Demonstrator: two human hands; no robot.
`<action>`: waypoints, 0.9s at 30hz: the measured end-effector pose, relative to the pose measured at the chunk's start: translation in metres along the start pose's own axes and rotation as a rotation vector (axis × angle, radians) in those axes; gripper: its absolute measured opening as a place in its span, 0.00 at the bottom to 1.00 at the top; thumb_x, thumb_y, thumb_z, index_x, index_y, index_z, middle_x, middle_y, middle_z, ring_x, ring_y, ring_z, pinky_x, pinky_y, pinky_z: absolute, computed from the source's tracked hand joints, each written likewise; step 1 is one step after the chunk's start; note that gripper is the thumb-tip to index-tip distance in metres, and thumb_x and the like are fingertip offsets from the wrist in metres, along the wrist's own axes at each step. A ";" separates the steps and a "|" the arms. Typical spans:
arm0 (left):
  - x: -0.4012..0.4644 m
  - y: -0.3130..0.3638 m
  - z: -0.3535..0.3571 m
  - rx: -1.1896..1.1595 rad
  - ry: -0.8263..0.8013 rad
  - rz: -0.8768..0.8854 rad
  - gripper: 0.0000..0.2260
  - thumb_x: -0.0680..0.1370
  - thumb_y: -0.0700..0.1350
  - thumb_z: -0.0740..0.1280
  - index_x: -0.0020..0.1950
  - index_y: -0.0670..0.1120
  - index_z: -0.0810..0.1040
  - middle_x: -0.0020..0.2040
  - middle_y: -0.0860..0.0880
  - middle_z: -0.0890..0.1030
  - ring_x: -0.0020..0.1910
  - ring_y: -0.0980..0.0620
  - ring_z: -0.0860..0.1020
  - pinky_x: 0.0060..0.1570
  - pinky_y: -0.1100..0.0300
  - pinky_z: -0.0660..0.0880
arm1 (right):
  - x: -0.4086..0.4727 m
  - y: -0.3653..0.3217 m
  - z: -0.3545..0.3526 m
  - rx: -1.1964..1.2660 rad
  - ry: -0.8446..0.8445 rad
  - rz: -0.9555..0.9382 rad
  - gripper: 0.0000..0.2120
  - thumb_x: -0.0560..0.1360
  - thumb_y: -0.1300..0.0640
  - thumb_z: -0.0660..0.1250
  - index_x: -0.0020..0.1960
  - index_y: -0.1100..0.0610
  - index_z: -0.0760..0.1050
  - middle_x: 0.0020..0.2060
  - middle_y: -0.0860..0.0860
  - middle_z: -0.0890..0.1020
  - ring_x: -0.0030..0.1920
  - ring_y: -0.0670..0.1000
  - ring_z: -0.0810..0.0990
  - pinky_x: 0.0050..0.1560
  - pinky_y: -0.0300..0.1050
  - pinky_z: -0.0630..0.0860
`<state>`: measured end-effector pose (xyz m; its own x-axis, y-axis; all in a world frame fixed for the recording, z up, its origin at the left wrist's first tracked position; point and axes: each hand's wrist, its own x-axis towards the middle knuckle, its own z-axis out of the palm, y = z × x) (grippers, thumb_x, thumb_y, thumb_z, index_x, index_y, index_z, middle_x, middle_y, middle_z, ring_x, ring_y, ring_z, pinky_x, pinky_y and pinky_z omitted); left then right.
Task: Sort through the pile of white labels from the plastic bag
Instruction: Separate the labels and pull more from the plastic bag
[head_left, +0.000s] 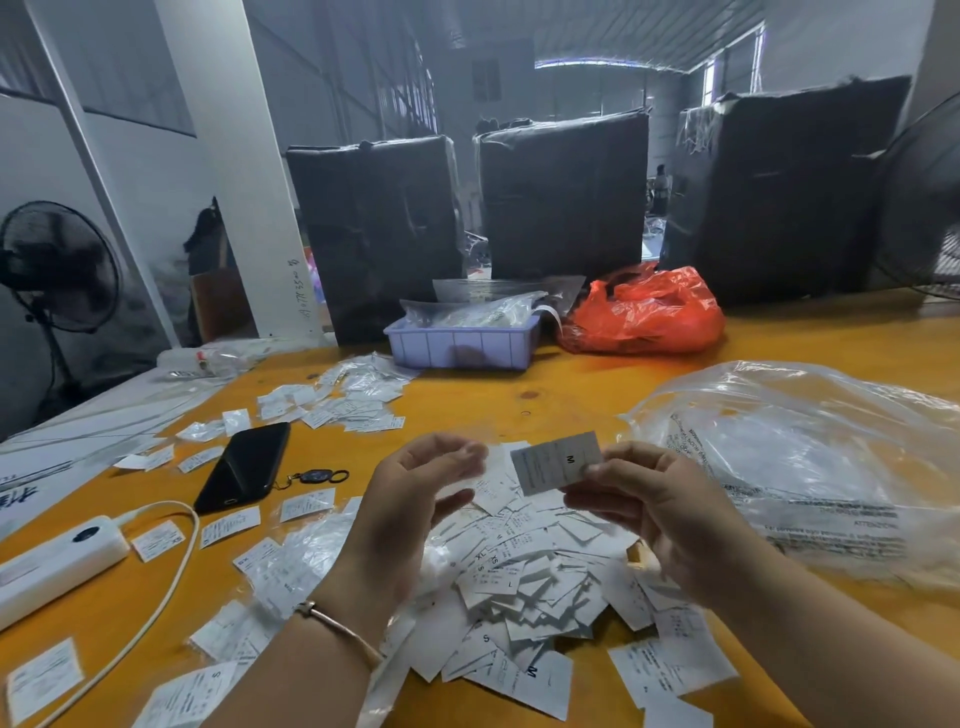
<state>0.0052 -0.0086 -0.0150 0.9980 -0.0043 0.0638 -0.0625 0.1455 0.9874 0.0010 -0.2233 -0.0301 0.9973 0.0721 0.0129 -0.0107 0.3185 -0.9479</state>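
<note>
Labels (524, 582) lie in a loose white heap on the orange table (571, 384), just below both raised hands; size letters read on several: XL, XS, S, L and M. The right hand (660, 514) pinches one label (557, 462) by its right edge between thumb and fingers, held above the heap, its face printed with a black "M" and fine lines too small to read. The left hand (410, 499) hangs beside it, fingers loosely curled and blurred, holding nothing that can be made out; a thin bangle (337, 631) circles its wrist. The clear bag (810, 457) lies to the right of the heap, its printed text reversed, with "ATTENTION" legible through the film. More labels are scattered at left around a black phone (244, 465) and a white charger (57, 564). Further back stand a blue tray (462, 345) and a red bag (644, 312).
</note>
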 end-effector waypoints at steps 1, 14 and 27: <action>0.000 0.000 0.000 -0.047 -0.044 -0.015 0.05 0.69 0.44 0.72 0.43 0.45 0.83 0.51 0.45 0.86 0.52 0.51 0.82 0.47 0.58 0.75 | -0.002 -0.001 -0.001 -0.047 0.001 -0.034 0.12 0.63 0.66 0.72 0.45 0.63 0.75 0.40 0.63 0.85 0.41 0.60 0.85 0.44 0.44 0.80; -0.010 -0.004 0.015 0.109 -0.267 0.008 0.15 0.62 0.47 0.78 0.45 0.42 0.87 0.58 0.50 0.84 0.58 0.49 0.82 0.63 0.47 0.74 | -0.022 0.001 0.012 -0.385 -0.251 -0.276 0.11 0.72 0.53 0.66 0.42 0.58 0.85 0.38 0.55 0.85 0.42 0.51 0.83 0.45 0.34 0.76; -0.013 0.001 0.015 0.196 -0.201 -0.019 0.09 0.63 0.44 0.79 0.41 0.46 0.87 0.48 0.50 0.86 0.48 0.55 0.83 0.52 0.57 0.74 | -0.018 -0.002 0.003 -0.395 -0.039 -0.343 0.07 0.62 0.62 0.79 0.37 0.55 0.83 0.36 0.51 0.85 0.39 0.48 0.84 0.38 0.34 0.77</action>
<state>-0.0080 -0.0230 -0.0123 0.9775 -0.2042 0.0536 -0.0651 -0.0500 0.9966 -0.0176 -0.2219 -0.0274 0.9352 0.0637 0.3484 0.3517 -0.0504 -0.9348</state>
